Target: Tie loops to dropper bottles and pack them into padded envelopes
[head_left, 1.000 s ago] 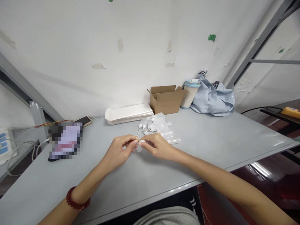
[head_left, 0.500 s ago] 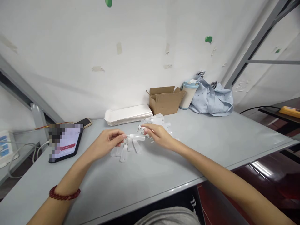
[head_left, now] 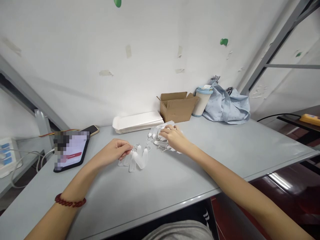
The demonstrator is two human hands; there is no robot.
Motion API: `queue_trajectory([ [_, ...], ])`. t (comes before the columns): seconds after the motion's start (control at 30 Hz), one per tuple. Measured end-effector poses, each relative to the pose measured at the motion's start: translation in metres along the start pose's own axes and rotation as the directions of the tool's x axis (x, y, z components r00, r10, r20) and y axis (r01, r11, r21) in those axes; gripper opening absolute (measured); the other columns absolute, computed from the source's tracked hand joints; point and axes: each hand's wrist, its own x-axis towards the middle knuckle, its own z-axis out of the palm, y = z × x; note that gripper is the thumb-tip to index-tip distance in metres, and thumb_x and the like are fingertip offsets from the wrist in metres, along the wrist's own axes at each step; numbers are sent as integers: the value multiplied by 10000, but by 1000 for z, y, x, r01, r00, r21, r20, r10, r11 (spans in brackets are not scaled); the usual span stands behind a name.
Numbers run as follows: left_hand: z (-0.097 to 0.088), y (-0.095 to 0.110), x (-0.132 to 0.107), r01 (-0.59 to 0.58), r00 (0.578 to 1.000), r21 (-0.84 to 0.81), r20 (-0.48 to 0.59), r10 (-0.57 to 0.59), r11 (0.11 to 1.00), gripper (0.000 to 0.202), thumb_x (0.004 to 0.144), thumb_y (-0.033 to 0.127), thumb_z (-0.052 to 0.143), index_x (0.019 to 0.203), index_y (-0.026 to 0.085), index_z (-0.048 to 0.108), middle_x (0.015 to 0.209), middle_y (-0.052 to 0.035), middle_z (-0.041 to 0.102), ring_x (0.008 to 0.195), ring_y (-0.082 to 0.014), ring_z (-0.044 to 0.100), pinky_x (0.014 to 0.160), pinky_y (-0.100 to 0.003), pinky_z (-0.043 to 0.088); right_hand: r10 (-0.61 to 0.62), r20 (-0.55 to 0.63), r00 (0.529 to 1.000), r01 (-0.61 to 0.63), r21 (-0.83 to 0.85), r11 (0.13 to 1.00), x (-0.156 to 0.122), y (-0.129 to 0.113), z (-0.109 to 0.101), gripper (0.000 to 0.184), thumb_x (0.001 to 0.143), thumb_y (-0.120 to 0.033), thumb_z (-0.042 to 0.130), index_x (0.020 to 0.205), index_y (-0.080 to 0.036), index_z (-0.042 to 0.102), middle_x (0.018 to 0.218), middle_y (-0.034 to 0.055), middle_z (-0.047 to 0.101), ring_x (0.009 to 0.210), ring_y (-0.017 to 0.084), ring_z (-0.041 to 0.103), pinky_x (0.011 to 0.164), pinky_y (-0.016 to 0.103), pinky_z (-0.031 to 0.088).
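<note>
Several white translucent plastic tags [head_left: 140,161] with thin cord loops lie fanned out on the grey table, just right of my left hand [head_left: 119,150]. That hand is closed in a pinch at the loop end of the tags; whatever lies between the fingertips is too small to make out. Farther right is a loose pile of the same kind of tags [head_left: 161,144], cords tangled among them. My right hand [head_left: 176,137] reaches over this pile with its fingers bent and somewhat apart, covering part of it. I see nothing held in it.
A white stack of flat packets [head_left: 138,122] and an open cardboard box [head_left: 178,110] stand by the wall. Beyond the box are a lidded cup [head_left: 202,101] and a light blue cloth bag [head_left: 226,106]. At left lie a tablet [head_left: 72,153] and a phone [head_left: 91,130], near cables.
The tag that spanned between my hands now lies with the fanned group by my left hand. My right hand has moved right, onto the pile. The left hand has barely moved.
</note>
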Motion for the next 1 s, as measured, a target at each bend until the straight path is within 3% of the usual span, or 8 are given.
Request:
queue_trajectory([
  [0.13,4,-2,4,5,998,108,-57,1,994,379,781,447,503,521,189,405,485,66,339,462,-94,301,470,-229,242,20,7,1000,-19,-37,999,0,0,1,456,746,105,458,1113,-138,576,1211,125,580,1156,270,416,825,369,297],
  [0.27,8,-1,6,-30,986,175,-156,58,984,355,777,455,501,550,187,450,524,56,406,482,-100,344,467,-227,255,66,53,996,-64,-32,997,0,-2,3,499,728,101,444,1158,-133,539,1245,145,535,1143,269,417,809,361,318],
  [0.43,10,3,4,-43,965,176,-249,87,983,310,777,453,514,627,185,555,516,50,479,469,-101,379,456,-226,281,94,59,994,-93,-25,995,0,-4,1,499,710,93,449,1145,-133,538,1123,138,548,995,255,456,761,341,332],
  [0.7,14,9,-2,-67,956,136,-274,103,988,301,792,459,525,699,183,601,569,39,557,482,-100,447,482,-220,338,48,-152,987,-35,86,996,1,-2,4,589,681,146,396,1203,-113,479,1034,128,509,920,218,418,756,305,364],
  [0.83,16,10,-3,-86,956,123,-269,117,989,297,803,455,522,706,186,603,602,34,581,492,-96,454,481,-214,346,123,-156,980,-104,123,987,1,-3,3,332,820,28,459,1117,-90,549,1054,159,528,951,242,433,757,321,378],
  [0.9,16,11,-3,-88,957,122,-264,118,989,294,805,449,521,703,186,604,603,32,585,491,-95,453,480,-213,348,164,-87,983,-155,104,982,1,-4,0,198,867,-80,508,1043,-92,597,1035,166,559,950,262,456,763,349,372],
  [1.0,17,11,-3,-87,958,126,-262,118,988,289,808,438,519,692,187,603,599,30,583,493,-95,454,474,-213,343,185,38,982,-189,126,974,1,-6,-7,200,893,-140,521,1073,-135,607,1042,131,599,952,253,490,765,348,358],
])
